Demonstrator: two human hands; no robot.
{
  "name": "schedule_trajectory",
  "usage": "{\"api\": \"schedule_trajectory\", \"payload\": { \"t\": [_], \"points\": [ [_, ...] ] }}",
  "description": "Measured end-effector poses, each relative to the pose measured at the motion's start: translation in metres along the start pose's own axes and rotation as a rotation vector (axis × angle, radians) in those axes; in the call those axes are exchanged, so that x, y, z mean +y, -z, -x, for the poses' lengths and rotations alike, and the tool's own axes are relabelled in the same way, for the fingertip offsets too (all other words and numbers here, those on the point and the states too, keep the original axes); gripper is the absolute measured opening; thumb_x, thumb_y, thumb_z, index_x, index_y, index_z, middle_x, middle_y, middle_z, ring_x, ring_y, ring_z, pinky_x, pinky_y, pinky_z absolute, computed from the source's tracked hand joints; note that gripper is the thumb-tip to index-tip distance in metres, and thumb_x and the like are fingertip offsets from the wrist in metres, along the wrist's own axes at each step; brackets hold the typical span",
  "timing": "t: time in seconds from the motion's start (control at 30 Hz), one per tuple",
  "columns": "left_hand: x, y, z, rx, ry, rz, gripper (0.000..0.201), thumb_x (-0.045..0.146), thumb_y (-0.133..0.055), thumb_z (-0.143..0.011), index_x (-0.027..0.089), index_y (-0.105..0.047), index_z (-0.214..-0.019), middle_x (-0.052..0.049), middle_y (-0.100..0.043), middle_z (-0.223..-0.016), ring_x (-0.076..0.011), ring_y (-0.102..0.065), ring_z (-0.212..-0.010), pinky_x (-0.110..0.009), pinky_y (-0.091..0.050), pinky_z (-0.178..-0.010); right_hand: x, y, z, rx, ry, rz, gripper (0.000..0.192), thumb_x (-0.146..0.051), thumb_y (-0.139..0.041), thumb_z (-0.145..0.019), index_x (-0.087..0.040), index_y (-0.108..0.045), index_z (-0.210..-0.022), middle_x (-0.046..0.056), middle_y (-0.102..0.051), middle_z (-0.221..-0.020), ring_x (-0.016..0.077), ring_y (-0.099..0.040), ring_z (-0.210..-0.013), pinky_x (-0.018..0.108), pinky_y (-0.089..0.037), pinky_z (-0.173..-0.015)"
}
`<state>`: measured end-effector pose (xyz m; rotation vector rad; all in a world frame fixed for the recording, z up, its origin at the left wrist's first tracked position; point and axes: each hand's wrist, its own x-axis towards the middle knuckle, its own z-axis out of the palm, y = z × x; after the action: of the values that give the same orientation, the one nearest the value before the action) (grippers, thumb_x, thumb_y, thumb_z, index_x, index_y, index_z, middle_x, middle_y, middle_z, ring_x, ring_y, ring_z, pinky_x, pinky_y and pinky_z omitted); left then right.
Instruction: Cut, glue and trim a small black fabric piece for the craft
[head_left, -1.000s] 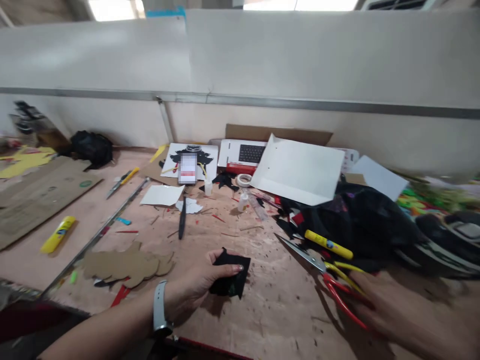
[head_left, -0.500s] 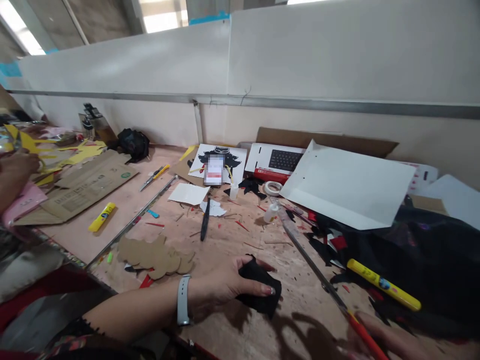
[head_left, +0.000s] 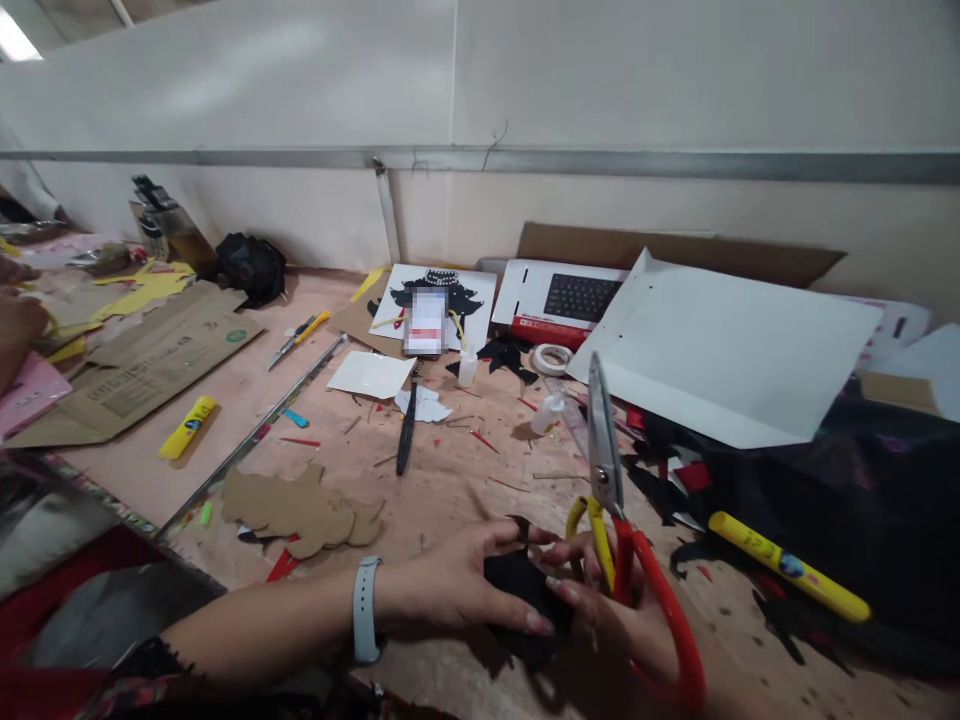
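A person's left hand is pinching a black paper piece against the worn pink worktable near the table's six o'clock edge, thumb on top and fingers curled over the scrap's near side, a pale grey watch band wrapping the wrist. The right hand is touching that scrap from three o'clock while gripping red-and-yellow scissors, fingers threaded through the loops and closed around them, the blades pointing up toward twelve o'clock and lying together. Cardboard cut-outs are lying at ten o'clock of the left hand, beside a long metal ruler running diagonally. Farther back, toward twelve o'clock, a black pen, a phone propped on a printed picture, a tape roll and two small glue bottles are sitting among red and black trimmings. A large white sheet is leaning at one o'clock above dark fabric, with a yellow marker lying at three o'clock. A yellow glue stick and flattened cardboard are lying at nine o'clock, where another person's hand is just showing at the frame edge.
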<state>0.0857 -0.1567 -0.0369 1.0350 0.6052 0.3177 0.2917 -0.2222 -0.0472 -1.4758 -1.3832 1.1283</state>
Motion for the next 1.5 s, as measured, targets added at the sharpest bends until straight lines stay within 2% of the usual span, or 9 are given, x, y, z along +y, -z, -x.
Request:
{"api": "schedule_trajectory", "payload": {
  "t": [0.2, 0.37, 0.53, 0.73, 0.93, 1.1, 1.2, 1.37, 1.5],
  "points": [
    [0.000, 0.004, 0.000, 0.041, 0.103, -0.034, 0.074, 0.023, -0.083, -0.063, 0.020, -0.056, -0.132, -0.010, -0.064, -0.119, -0.0256, -0.060, -0.106, -0.032, -0.050, -0.086, -0.002, -0.007, 0.004, -0.016, -0.032, -0.048, 0.034, -0.048, -0.068, -0.080, -0.022, -0.049, -0.068, 0.000, -0.059, -0.069, 0.0153, -0.058, -0.058, 0.029, -0.053, -0.055],
    [0.009, 0.000, 0.003, 0.040, 0.093, 0.026, 0.067, 0.018, -0.080, -0.066, 0.020, -0.058, -0.130, -0.010, -0.063, -0.125, -0.0252, -0.060, -0.108, -0.032, -0.050, -0.088, -0.011, -0.005, 0.008, 0.007, -0.100, -0.062, 0.029, -0.048, -0.068, -0.080, -0.022, -0.057, -0.083, 0.001, -0.063, -0.077, 0.0129, -0.056, -0.055, 0.025, -0.049, -0.048],
    [0.013, -0.004, 0.005, 0.038, 0.078, -0.013, 0.073, 0.012, -0.079, -0.066, 0.023, -0.054, -0.134, -0.009, -0.058, -0.133, -0.0242, -0.059, -0.110, -0.030, -0.051, -0.086, -0.011, -0.008, 0.012, -0.164, -0.301, -0.212, 0.040, -0.054, -0.068, -0.077, -0.021, -0.058, -0.095, -0.002, -0.061, -0.066, 0.0094, -0.050, -0.039, 0.021, -0.043, -0.034],
    [0.010, -0.003, 0.005, 0.059, 0.171, 0.031, 0.077, 0.017, -0.081, -0.066, 0.025, -0.050, -0.136, -0.007, -0.067, -0.106, -0.0170, -0.065, -0.080, -0.025, -0.053, -0.064, -0.007, -0.010, 0.011, -0.046, -0.224, -0.289, 0.037, -0.046, -0.074, -0.075, -0.022, -0.046, -0.079, -0.006, -0.054, -0.066, 0.0070, -0.050, -0.038, 0.019, -0.043, -0.034],
    [0.005, 0.004, 0.001, 0.101, 0.317, 0.110, 0.050, 0.027, -0.085, -0.063, 0.015, -0.065, -0.107, -0.006, -0.068, -0.086, -0.0117, -0.063, -0.063, -0.024, -0.052, -0.060, -0.010, -0.002, 0.006, 0.065, -0.219, -0.244, 0.039, -0.050, -0.073, -0.075, -0.022, -0.046, -0.079, -0.007, -0.050, -0.062, 0.0067, -0.047, -0.035, 0.020, -0.041, -0.031],
    [0.001, 0.006, -0.002, 0.096, 0.299, 0.096, 0.045, 0.025, -0.086, -0.061, 0.013, -0.067, -0.100, -0.005, -0.068, -0.082, -0.0107, -0.062, -0.061, -0.022, -0.051, -0.058, -0.001, -0.004, 0.007, 0.028, -0.286, -0.249, 0.042, -0.051, -0.075, -0.072, -0.022, -0.047, -0.083, -0.006, -0.057, -0.067, 0.0058, -0.046, -0.032, 0.019, -0.037, -0.028],
    [0.002, 0.006, -0.003, 0.130, 0.285, 0.099, 0.047, 0.026, -0.086, -0.061, 0.014, -0.067, -0.102, -0.006, -0.069, -0.087, -0.0114, -0.063, -0.064, -0.022, -0.052, -0.058, -0.002, -0.008, 0.009, 0.010, -0.314, -0.269, 0.043, -0.050, -0.076, -0.070, -0.023, -0.045, -0.083, -0.009, -0.052, -0.058, 0.0068, -0.046, -0.032, 0.018, -0.038, -0.029],
    [0.002, 0.003, -0.003, 0.165, 0.310, 0.159, 0.045, 0.026, -0.086, -0.062, 0.016, -0.066, -0.101, -0.005, -0.069, -0.084, -0.0094, -0.062, -0.059, -0.020, -0.050, -0.054, -0.012, -0.015, 0.007, 0.148, -0.285, -0.312, 0.045, -0.049, -0.077, -0.067, -0.023, -0.043, -0.081, -0.009, -0.052, -0.058, 0.0074, -0.047, -0.031, 0.020, -0.040, -0.029],
    [0.003, 0.003, -0.004, 0.207, 0.225, 0.206, 0.047, 0.023, -0.086, -0.062, 0.017, -0.067, -0.105, -0.005, -0.072, -0.090, -0.0092, -0.064, -0.062, -0.019, -0.052, -0.059, -0.018, -0.017, 0.005, 0.195, -0.254, -0.330, 0.045, -0.046, -0.079, -0.066, -0.023, -0.043, -0.079, -0.010, -0.049, -0.050, 0.0093, -0.048, -0.030, 0.022, -0.041, -0.031]
  ]
}}
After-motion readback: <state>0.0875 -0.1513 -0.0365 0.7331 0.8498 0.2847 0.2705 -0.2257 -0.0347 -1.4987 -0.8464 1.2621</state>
